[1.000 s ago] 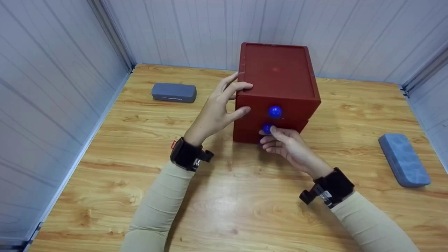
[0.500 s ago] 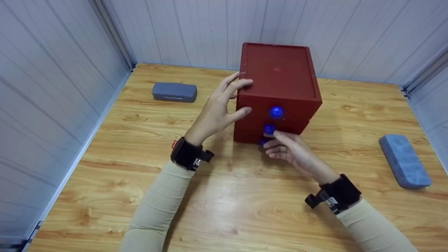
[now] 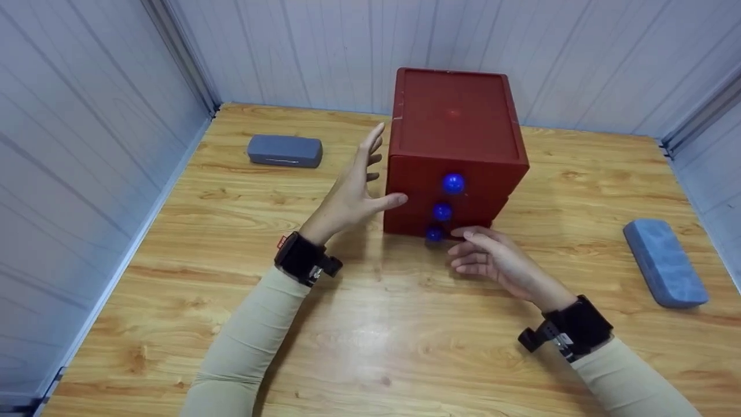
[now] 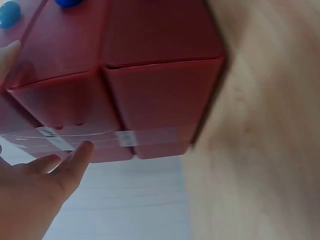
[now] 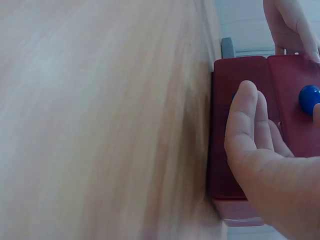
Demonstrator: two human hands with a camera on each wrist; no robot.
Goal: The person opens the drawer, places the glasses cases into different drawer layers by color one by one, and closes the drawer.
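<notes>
We see a wooden table (image 3: 370, 347) enclosed by pale panelled walls, viewed from above and in front. Toward its back stands a dark red drawer box (image 3: 454, 116), upright, with three round blue knobs set one above another on its front: a top knob (image 3: 453, 183), a middle knob (image 3: 442, 212) and a bottom knob (image 3: 433, 234).

Our left hand (image 3: 353, 194) is raised beside the box's left side, fingers straight and spread, holding nothing. Its thumb points toward the front left edge of the box; we cannot tell whether it touches. In the left wrist view the fingertips (image 4: 80, 152) lie near the box's lower edge.

Our right hand (image 3: 492, 260) hovers low in front of the box, just right of the bottom knob, fingers loosely extended and gripping nothing. The index fingertip is close to that knob but seems apart from it.

A grey case (image 3: 284, 151) lies well to the left of the box, near the wall. A blue case (image 3: 664, 262) lies well to the right, angled on the table. Both wrists wear black bands over beige sleeves.
</notes>
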